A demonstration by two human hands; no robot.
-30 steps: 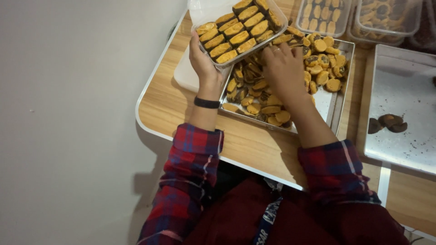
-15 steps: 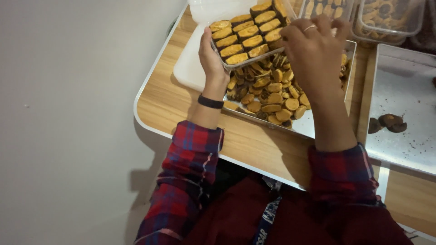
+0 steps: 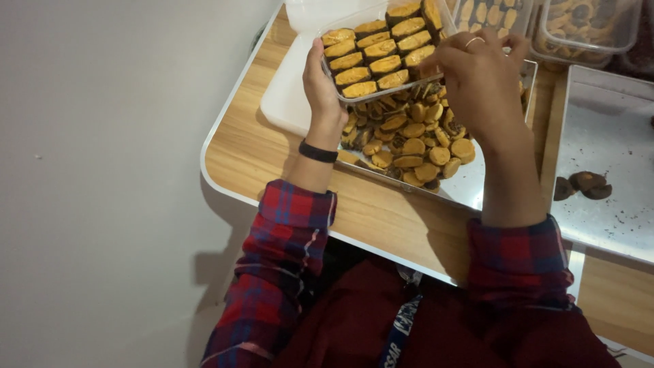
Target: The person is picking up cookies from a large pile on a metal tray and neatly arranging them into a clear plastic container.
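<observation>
Cookies (image 3: 376, 63) filled a clear plastic container (image 3: 436, 27) held above the table; about eleven golden oblong ones showed, set on edge in three rows. The left hand (image 3: 321, 88) gripped the container's near-left corner, thumb up the side wall and fingers curled beneath it. The right hand (image 3: 478, 78) hovered at the container's right edge, fingers bent and drawn narrow over the last row; whether they pinched a cookie could not be told, since the back of the hand hid the tips. One ring (image 3: 474, 41) sat on a finger of that hand, and one black band (image 3: 318, 151) circled the left wrist.

Directly under the container lay one metal baking tray (image 3: 477, 194), holding a loose heap of round and oval golden cookies, some dark-bottomed, too many and too overlapped to count. One white board (image 3: 286, 102) lay beneath the tray's left side. To the right sat a second metal tray (image 3: 613, 150), mostly bare, with three dark brown lumps (image 3: 579, 185) clustered near its left edge. At the far edge of the wooden table (image 3: 272, 170) stood two more clear tubs (image 3: 589, 27) with pale cookies inside. Both forearms wore red and blue plaid sleeves (image 3: 286, 259).
</observation>
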